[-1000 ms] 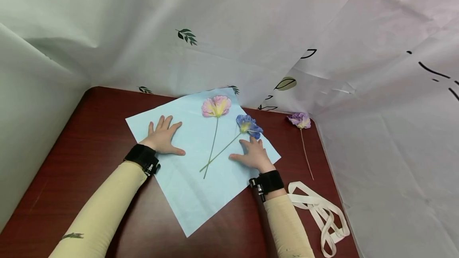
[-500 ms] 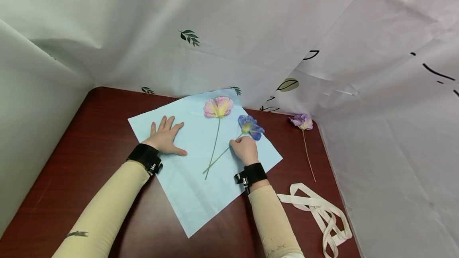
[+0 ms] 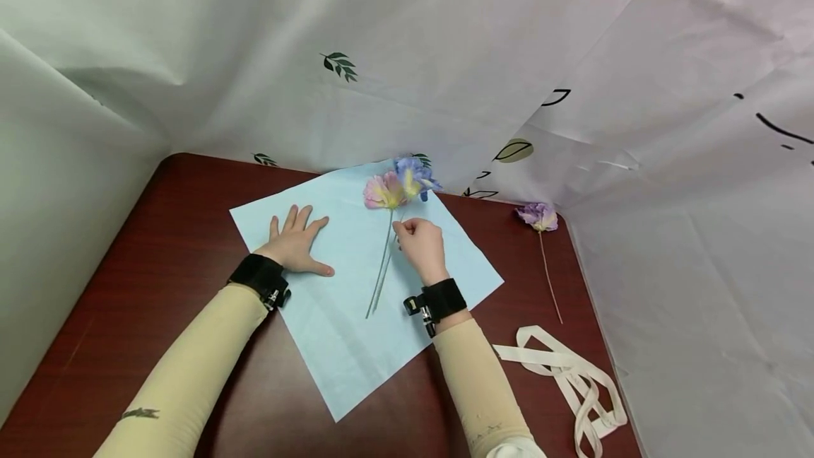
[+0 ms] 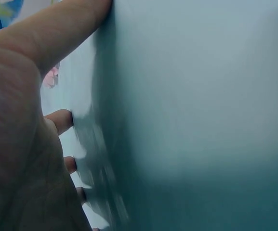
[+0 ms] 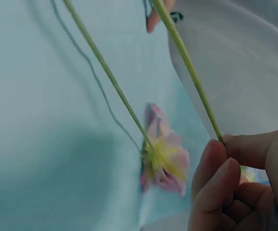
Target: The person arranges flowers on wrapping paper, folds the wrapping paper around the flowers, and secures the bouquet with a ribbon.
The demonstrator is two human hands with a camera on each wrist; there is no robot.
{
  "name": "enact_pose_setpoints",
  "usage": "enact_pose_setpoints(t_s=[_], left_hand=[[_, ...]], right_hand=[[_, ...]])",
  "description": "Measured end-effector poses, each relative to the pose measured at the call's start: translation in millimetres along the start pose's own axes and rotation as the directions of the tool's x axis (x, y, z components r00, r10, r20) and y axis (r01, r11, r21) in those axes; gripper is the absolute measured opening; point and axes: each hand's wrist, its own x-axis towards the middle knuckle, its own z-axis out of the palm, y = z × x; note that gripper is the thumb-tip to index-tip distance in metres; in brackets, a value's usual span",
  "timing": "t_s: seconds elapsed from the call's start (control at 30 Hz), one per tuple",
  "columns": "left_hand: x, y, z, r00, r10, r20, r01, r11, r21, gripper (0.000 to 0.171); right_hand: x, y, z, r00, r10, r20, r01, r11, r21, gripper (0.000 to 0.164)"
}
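We're resting our splayed, empty left hand [image 3: 295, 246] on the paper [image 3: 356, 366], probably steadying it; our right hand [image 3: 422, 244]'s pinching a blue flower [image 3: 415, 179] above it by the stem [image 5: 191, 72], likely sparing petals.

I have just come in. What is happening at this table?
A person's right hand pinches the stem of the blue flower, next to the pink flower lying on the light blue sheet. The left hand rests on this sheet, fingers spread. A purple flower and white ribbon lie beside it, on the table.
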Motion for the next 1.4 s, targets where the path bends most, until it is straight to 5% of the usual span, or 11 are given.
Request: enact_pose_setpoints(t_s=[0.37,1.0,1.2,1.4], left_hand=[[0.6,6.6,-2.9,1.000,0.001,0.009,-0.001,1.000,-0.017,0.125],[1.7,6.8,-5.4,1.000,-0.011,0.015,0.011,1.000,-0.004,0.123],[0.2,3.8,-4.4,1.000,0.007,0.011,-0.006,0.999,-0.041,0.126],[-1.0,3.0,-4.7,1.000,-0.008,0.022,0.009,0.999,-0.040,0.127]], right_hand=[[13.4,3.8,20.1,0.996,0.085,0.041,-0.078,0.986,-0.147,0.034],[8.1,3.8,20.5,0.988,0.141,0.054,-0.132,0.980,-0.150,0.032],[1.7,10.7,7.4,0.990,0.133,0.049,-0.126,0.984,-0.128,0.034],[-2.5,36.9,-29.3,0.993,0.116,0.006,-0.114,0.981,-0.157,0.036]])
